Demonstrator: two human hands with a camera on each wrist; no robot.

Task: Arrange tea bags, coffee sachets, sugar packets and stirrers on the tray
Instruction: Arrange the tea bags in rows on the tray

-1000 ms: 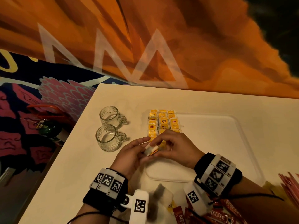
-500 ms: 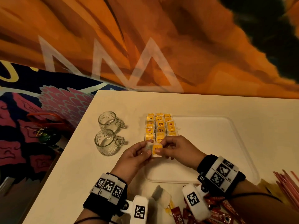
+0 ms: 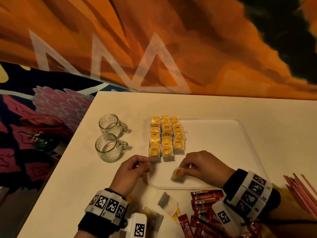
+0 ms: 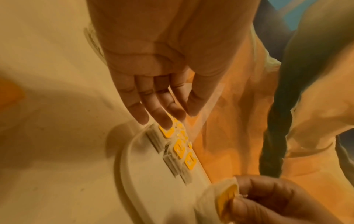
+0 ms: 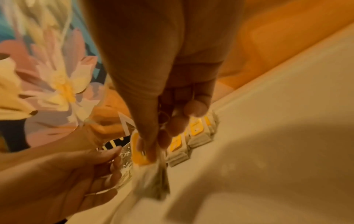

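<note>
A white tray (image 3: 223, 152) lies on the table, with three columns of yellow-tagged tea bags (image 3: 166, 136) along its left side. My left hand (image 3: 147, 162) reaches to the front bag of the left column (image 3: 155, 154); its fingers (image 4: 166, 121) are straight and touch the bags (image 4: 180, 148), holding nothing. My right hand (image 3: 184, 170) pinches one tea bag (image 3: 177, 175) just above the tray's near left part, right of the columns. In the right wrist view the right hand's fingers (image 5: 153, 150) grip the tag end and the bag (image 5: 151, 181) hangs blurred below.
Two glass mugs (image 3: 109, 124) (image 3: 108, 148) stand left of the tray. In front of the tray lie a loose tea bag (image 3: 169, 203) and several red coffee sachets (image 3: 205, 198). Pink stirrers (image 3: 301, 191) lie at the right. The table's left edge (image 3: 68, 152) is near.
Both hands held one tea bag together at the front of the columns. They have parted: the right hand has drawn a bag rightward and nearer, and the left stays at the left column's front.
</note>
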